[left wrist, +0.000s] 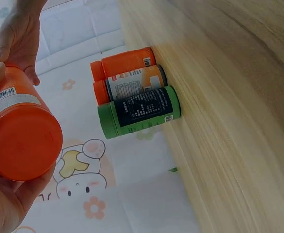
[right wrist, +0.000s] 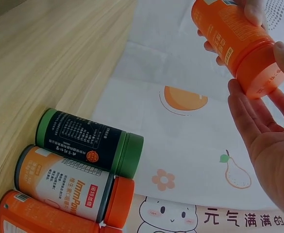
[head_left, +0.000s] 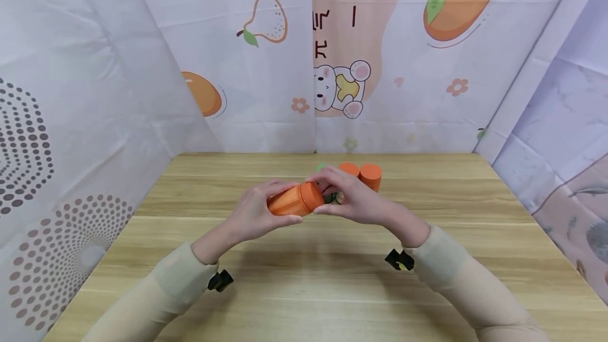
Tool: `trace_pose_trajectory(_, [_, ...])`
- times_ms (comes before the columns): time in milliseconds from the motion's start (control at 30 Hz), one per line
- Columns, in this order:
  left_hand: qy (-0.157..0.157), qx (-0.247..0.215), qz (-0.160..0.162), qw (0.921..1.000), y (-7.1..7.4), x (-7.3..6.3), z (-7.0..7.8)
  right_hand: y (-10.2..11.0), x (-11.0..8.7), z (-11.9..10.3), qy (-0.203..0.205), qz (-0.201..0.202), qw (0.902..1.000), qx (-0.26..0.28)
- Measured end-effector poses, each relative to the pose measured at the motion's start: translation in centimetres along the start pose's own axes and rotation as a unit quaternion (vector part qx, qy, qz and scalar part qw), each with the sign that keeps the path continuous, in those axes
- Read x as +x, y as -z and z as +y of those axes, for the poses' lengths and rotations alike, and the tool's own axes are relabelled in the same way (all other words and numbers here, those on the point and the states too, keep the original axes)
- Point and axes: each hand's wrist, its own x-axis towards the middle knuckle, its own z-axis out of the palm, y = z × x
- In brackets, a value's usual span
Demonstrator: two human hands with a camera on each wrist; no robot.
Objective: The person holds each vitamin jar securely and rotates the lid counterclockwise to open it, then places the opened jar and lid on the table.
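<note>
An orange supplement bottle [head_left: 287, 202] is held tilted over the wooden table. My left hand [head_left: 256, 212] grips its body, thumb on one side and fingers on the other. At the other end, the thumb and fingers of my right hand [head_left: 351, 197] are round the edge of its orange cap [head_left: 312, 197]. The right wrist view shows the cap [right wrist: 262, 73] seated on the bottle, with the right thumb against its side. Small print and a barcode cover the bottle's side; its round base faces the left wrist camera.
Behind the hands stand three capped bottles side by side: a green one with a dark label [left wrist: 139, 112], a white-and-orange one [left wrist: 132, 85] and an all-orange one [left wrist: 127, 63]. Printed curtains [head_left: 266, 78] hang beyond the back edge of the table [head_left: 304, 300].
</note>
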Motion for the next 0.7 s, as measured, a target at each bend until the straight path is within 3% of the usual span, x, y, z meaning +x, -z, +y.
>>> trace_pose_trajectory(233, [0.007,0.002,0.001,1.0000,0.05,0.11,-0.04,-0.08,0.00,0.14,-0.001,0.005,1.0000,-0.003])
trace_pose_trajectory(600, [0.046,0.010,-0.014,0.9988,-0.13,0.28,-0.07,-0.01,0.08,0.24,-0.012,-0.002,0.9999,-0.010])
trace_pose_trajectory(700, [0.050,0.003,-0.014,0.9986,-0.19,0.30,-0.08,-0.03,0.05,0.13,-0.030,0.003,0.9994,-0.015])
